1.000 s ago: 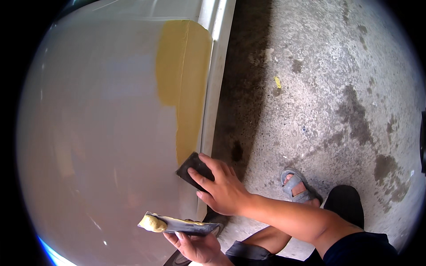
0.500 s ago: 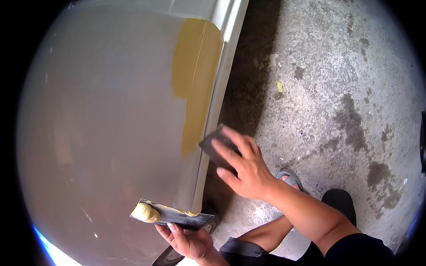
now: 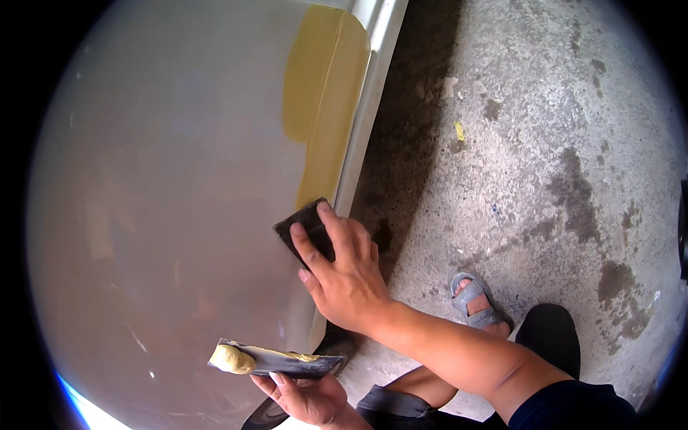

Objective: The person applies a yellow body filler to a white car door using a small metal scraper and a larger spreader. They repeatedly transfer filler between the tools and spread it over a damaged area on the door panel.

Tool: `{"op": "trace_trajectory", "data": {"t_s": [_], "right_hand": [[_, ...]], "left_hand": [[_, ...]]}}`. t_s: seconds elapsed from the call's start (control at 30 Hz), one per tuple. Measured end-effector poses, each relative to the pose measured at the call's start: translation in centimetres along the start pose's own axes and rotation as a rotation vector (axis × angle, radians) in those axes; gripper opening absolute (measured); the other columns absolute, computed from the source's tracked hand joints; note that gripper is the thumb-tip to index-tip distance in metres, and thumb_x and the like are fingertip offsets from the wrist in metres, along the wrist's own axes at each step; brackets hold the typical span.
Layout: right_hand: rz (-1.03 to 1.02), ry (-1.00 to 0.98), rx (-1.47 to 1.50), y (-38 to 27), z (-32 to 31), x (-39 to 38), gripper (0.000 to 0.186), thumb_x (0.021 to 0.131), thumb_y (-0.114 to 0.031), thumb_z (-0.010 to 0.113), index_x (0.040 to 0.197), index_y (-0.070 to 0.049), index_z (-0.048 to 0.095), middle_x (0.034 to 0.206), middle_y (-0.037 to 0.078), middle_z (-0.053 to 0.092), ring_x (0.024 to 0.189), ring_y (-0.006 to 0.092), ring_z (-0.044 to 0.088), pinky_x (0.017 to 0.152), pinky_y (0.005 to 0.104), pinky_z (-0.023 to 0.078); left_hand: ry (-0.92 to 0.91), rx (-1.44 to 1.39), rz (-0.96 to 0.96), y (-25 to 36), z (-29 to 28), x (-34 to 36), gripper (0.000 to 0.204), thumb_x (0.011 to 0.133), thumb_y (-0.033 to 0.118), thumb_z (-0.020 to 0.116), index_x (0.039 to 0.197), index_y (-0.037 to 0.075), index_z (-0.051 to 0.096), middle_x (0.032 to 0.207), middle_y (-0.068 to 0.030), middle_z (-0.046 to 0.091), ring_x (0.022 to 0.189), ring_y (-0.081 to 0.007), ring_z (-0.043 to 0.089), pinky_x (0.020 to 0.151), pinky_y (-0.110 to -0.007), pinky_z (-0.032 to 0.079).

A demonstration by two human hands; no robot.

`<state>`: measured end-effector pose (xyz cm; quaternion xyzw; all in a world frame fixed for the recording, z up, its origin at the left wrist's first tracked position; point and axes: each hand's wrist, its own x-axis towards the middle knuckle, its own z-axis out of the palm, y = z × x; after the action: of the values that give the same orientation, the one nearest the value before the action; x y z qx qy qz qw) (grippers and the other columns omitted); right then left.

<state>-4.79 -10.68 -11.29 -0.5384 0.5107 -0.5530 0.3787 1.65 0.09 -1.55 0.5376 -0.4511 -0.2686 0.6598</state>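
Observation:
A silver-grey vehicle panel [image 3: 165,179] carries an elongated patch of yellow filler [image 3: 315,86] along its raised right edge strip [image 3: 365,100]. My right hand [image 3: 340,269] grips a dark square spreader [image 3: 308,236] at the patch's lower end, fingers spread over it; it appears to lie against the panel. At the bottom, my left hand [image 3: 304,398] holds a flat dark plate [image 3: 294,365] from underneath. A thick lump of pale yellow paste [image 3: 234,358] sits on the plate's left end, with more along its upper edge.
Stained concrete floor [image 3: 523,143] runs along the right, shadowed beside the vehicle, with a small yellow blob [image 3: 459,131]. My sandalled foot [image 3: 474,304] and a dark rounded object [image 3: 546,337] are below my right arm. Part of a wheel [image 3: 261,416] shows at the bottom.
The spreader moved up and right along the panel's edge by half a second ago, then back left onto the lower end of the yellow patch. My view has shifted slightly.

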Motion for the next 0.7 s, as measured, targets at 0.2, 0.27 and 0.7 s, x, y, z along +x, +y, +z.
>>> {"op": "trace_trajectory", "data": {"t_s": [0.2,0.27,0.7], "right_hand": [[-0.032,-0.009,0.033,-0.2,-1.2,-1.5,0.064,0.084,-0.02,0.064,0.144,-0.019,0.041,0.149,0.023,0.019,0.12,0.0447,0.034,0.101,0.0554,0.032],[0.018,0.085,0.011,1.0,-2.0,-0.2,0.063,0.084,-0.02,0.063,0.142,-0.019,0.042,0.15,0.021,0.02,0.119,0.044,0.036,0.096,0.0569,0.036],[-0.096,-0.087,0.196,0.1,-1.5,-3.0,0.061,0.082,-0.02,0.066,0.14,-0.017,0.047,0.148,0.019,0.026,0.12,0.0411,0.038,0.099,0.0502,0.037]], "left_hand": [[0.003,-0.02,0.012,0.2,-0.5,-0.2,0.047,0.096,0.011,0.05,0.141,0.005,0.034,0.134,-0.0153,0.05,0.121,-0.0257,0.052,0.105,-0.042,0.041],[-0.056,-0.044,0.01,0.2,-0.8,-0.4,0.047,0.096,0.011,0.049,0.141,0.005,0.035,0.133,-0.0154,0.051,0.12,-0.0255,0.052,0.104,-0.041,0.042],[0.021,-0.02,0.011,0.2,-0.1,-0.3,0.047,0.096,0.009,0.049,0.14,0.004,0.035,0.132,-0.0158,0.051,0.117,-0.0257,0.055,0.102,-0.04,0.045]]}}
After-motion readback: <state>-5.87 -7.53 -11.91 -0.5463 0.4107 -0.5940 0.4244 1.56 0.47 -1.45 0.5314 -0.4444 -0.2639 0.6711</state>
